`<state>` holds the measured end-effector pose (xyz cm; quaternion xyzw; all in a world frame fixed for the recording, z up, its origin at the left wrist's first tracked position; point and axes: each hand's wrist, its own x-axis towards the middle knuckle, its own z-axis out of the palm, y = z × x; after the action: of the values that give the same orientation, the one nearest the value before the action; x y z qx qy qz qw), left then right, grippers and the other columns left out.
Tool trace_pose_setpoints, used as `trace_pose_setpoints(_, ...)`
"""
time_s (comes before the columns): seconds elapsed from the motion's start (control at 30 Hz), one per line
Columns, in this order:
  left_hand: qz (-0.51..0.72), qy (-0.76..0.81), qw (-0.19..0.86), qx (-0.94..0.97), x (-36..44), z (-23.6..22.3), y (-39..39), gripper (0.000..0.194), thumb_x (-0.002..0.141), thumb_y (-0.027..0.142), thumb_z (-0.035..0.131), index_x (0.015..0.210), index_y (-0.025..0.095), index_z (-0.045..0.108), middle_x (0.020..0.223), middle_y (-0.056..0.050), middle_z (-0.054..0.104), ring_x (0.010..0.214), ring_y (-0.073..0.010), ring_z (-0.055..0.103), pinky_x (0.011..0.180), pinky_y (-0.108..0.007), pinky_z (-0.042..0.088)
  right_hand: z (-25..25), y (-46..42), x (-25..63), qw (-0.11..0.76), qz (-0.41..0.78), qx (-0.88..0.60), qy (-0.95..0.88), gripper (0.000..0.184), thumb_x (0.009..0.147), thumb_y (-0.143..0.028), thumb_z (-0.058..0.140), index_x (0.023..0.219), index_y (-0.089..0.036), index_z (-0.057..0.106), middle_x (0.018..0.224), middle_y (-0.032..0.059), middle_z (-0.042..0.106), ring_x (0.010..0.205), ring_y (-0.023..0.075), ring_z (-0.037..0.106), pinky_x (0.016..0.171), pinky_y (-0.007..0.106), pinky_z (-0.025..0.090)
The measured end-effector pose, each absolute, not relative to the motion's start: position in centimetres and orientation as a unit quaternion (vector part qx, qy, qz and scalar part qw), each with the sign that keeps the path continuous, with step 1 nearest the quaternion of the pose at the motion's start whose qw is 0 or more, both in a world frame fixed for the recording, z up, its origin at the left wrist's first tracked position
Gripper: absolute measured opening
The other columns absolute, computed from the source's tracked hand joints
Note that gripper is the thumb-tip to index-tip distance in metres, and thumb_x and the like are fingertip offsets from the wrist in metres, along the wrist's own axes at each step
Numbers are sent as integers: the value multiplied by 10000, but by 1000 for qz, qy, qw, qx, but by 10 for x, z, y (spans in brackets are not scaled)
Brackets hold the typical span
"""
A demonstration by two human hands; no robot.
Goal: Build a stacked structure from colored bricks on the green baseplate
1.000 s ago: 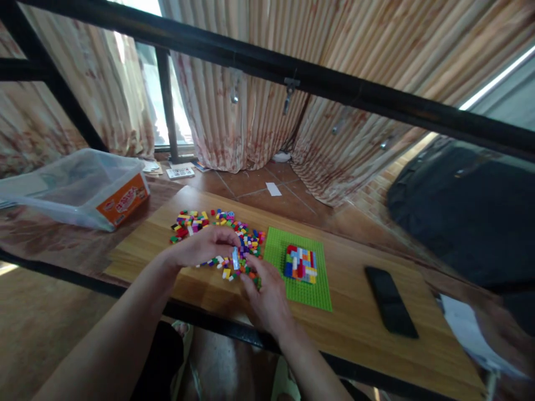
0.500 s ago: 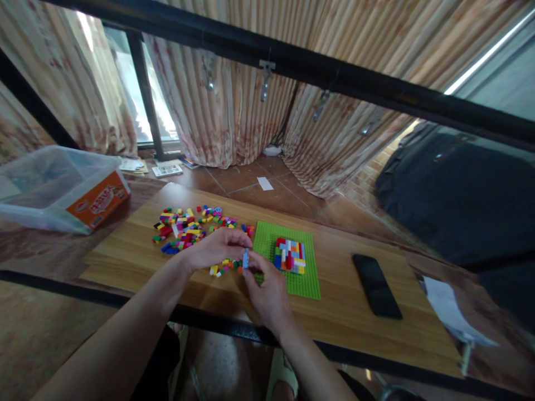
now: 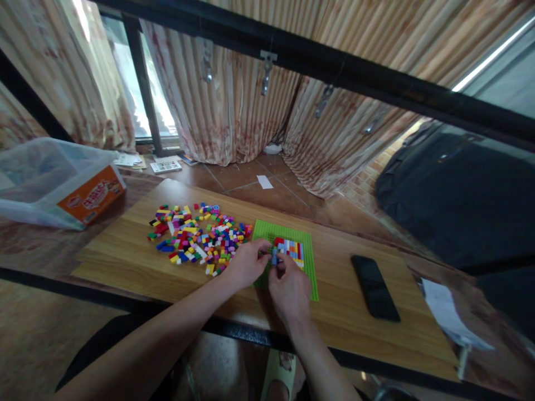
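My right hand point(image 3: 290, 287) pinches a small blue toy brick point(image 3: 275, 256) between thumb and fingers, over the left side of the built block. My left hand point(image 3: 248, 263) is close on the brick's other side, its thumb and forefinger curled together; whether they grip anything is too small to tell. Below both hands lies a green studded baseplate point(image 3: 309, 278). On it stands a low block of multicoloured bricks point(image 3: 293, 249), its near part hidden by my right hand. Left of my left hand, a pile of loose toy bricks point(image 3: 200, 236) is spread over the wooden board.
A black phone point(image 3: 375, 288) lies on the right of the wooden board point(image 3: 334, 328). At the far left stands a clear plastic box point(image 3: 37, 184) with an orange label. White paper point(image 3: 447, 312) lies past the right end. A black metal bar point(image 3: 317, 50) crosses above.
Both hands have moved right with the blue brick, from the loose pile to over the baseplate beside the built block. The pile is now more exposed. The view has shifted slightly.
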<state>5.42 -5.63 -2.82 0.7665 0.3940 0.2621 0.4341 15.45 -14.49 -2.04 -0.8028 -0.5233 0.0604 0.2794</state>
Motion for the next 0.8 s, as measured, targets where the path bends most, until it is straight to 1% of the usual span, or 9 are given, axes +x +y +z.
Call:
trace_pose_setpoints(0.2,245,370,402,801,58,-28,-63,300,824,133,498,1048,177,694,1023,-64,731,940,-188,668,854,-298,512,-18,-145,157,255,48,-819,-511,285,865,-254,499,1103,-205,648,901,73,722,773,221,670,648,296,423)
trace_pose_setpoints(0.3,236,351,389,818,58,-27,-65,340,833,108,457,1062,184,697,1049,-59,728,963,-183,663,880,-298,501,-17,-142,156,236,57,-831,-501,279,869,-251,500,1105,-213,644,929,57,721,814,211,669,667,284,413)
trace_pose_setpoints(0.4,221,345,378,830,58,-25,-66,359,831,96,439,1067,177,698,1055,-69,726,960,-189,663,876,-303,503,-17,-142,157,233,62,-829,-505,284,871,-239,500,1115,-205,641,958,61,719,840,210,665,699,286,418)
trace_pose_setpoints(0.6,207,332,348,852,57,-24,-68,355,830,100,442,1078,188,680,1000,-66,715,902,-184,657,834,-297,509,-17,-145,161,250,51,-802,-541,289,880,-196,479,1110,-172,652,1015,85,707,896,208,650,784,296,435)
trace_pose_setpoints(0.8,183,324,281,884,55,-27,-71,328,858,122,401,1075,158,644,939,-89,669,829,-204,638,768,-322,513,-13,-148,158,195,35,-800,-567,299,909,-179,451,1127,-165,657,1034,108,685,936,220,633,799,297,429)
